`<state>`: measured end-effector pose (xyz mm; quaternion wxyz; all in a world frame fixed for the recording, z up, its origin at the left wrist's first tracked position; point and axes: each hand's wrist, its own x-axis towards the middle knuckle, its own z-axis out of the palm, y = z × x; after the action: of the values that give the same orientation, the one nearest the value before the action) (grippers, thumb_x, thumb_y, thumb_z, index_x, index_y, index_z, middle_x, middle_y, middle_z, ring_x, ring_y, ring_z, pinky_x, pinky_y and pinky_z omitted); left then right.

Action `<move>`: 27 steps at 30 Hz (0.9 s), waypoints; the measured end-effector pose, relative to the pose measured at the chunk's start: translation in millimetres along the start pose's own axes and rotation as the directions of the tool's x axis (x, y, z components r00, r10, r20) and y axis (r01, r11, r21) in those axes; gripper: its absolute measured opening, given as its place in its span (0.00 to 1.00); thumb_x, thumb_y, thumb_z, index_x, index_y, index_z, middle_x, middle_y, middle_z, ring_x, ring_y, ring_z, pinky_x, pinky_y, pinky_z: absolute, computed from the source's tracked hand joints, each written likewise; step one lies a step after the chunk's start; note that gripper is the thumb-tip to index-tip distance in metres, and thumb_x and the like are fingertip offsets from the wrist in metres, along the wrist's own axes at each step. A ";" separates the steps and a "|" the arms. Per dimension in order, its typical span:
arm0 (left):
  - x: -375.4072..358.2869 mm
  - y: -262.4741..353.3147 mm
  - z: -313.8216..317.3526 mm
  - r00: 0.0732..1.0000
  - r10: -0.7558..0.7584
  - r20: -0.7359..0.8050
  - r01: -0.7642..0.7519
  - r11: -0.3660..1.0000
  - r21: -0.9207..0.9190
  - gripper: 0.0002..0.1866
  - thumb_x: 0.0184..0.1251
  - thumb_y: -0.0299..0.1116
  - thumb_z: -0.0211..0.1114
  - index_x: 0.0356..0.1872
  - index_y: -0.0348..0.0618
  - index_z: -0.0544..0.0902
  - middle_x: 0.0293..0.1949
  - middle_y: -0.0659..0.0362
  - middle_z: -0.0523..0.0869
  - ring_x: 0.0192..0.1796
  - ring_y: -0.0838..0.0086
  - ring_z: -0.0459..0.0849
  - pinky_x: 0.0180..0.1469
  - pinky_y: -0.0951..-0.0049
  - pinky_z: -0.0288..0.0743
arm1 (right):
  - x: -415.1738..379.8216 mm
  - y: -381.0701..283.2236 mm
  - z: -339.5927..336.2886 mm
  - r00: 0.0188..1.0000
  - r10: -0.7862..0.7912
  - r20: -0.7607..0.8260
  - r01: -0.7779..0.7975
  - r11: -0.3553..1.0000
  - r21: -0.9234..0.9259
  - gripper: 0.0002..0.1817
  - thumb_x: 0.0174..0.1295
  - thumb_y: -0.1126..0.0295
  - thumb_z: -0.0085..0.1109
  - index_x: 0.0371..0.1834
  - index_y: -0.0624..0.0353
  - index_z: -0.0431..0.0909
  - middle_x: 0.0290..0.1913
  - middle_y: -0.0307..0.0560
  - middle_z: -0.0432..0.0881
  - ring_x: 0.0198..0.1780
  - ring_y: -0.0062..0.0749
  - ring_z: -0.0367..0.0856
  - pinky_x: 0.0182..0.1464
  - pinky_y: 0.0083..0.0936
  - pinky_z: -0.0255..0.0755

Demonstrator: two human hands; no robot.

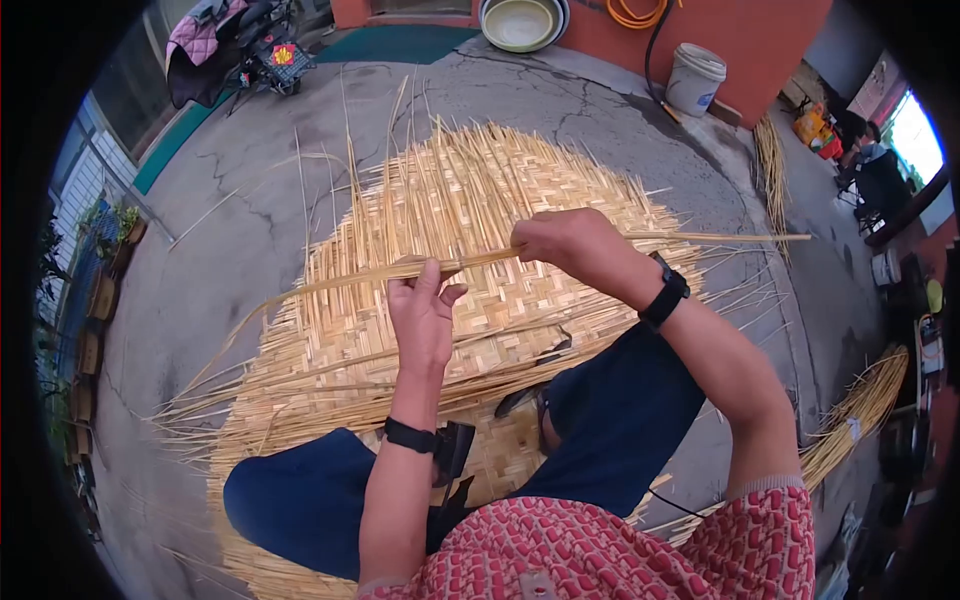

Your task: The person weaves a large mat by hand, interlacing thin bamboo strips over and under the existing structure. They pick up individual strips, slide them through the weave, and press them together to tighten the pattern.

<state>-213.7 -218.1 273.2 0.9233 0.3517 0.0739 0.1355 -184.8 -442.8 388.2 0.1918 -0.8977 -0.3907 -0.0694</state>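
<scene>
A long, pale reed strip (350, 276) runs crosswise in front of me, above a large woven reed mat (480, 290). My left hand (421, 312) pinches it near the middle, thumb on top. To the right, my right hand (570, 243) is closed around the same strip, its fingertips partly hidden by the back of the hand. The strip's left part bends down toward the ground. Many loose reed strips (425, 205) lie lengthwise on the mat's far half, and a crosswise bundle of strips (330, 408) rests nearer my knees.
I sit on the mat, knees bent. A reed bundle (853, 415) lies on the concrete at right, another (771, 175) farther back. Behind are a white bucket (696, 78), stacked basins (520, 24) and a parked scooter (265, 50). Planters (100, 300) line the left side.
</scene>
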 end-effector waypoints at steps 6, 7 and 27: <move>18.4 -45.1 -0.3 0.856 -0.512 0.066 0.514 0.857 -0.022 0.12 0.74 0.29 0.69 0.54 0.42 0.81 0.44 0.60 0.88 0.46 0.70 0.91 0.37 0.76 0.87 | -4.2 54.5 -6.9 0.935 0.186 0.301 -0.254 0.945 0.205 0.07 0.70 0.66 0.63 0.43 0.56 0.78 0.33 0.50 0.86 0.35 0.48 0.86 0.37 0.38 0.77; 24.2 -61.2 2.3 0.846 -0.533 -0.009 0.532 0.846 -0.038 0.11 0.74 0.30 0.70 0.53 0.41 0.83 0.45 0.59 0.88 0.45 0.72 0.90 0.35 0.78 0.84 | -1.9 66.5 -2.6 0.955 0.106 0.278 -0.082 0.992 -0.097 0.09 0.71 0.63 0.63 0.45 0.56 0.77 0.34 0.50 0.87 0.35 0.48 0.86 0.37 0.39 0.77; 257.3 -296.7 -106.6 0.655 -0.734 -0.179 0.473 0.214 0.855 0.17 0.79 0.34 0.60 0.64 0.43 0.84 0.44 0.63 0.87 0.44 0.76 0.84 0.46 0.74 0.77 | -106.0 395.1 276.8 -0.151 0.985 0.082 0.125 -0.063 0.990 0.22 0.81 0.58 0.45 0.69 0.61 0.67 0.54 0.58 0.79 0.48 0.41 0.86 0.43 0.33 0.85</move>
<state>65.4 -285.6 -15.1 0.6000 0.7100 0.1379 -0.3419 23.2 -649.5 -9.3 0.7836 -0.4379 0.3807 -0.2221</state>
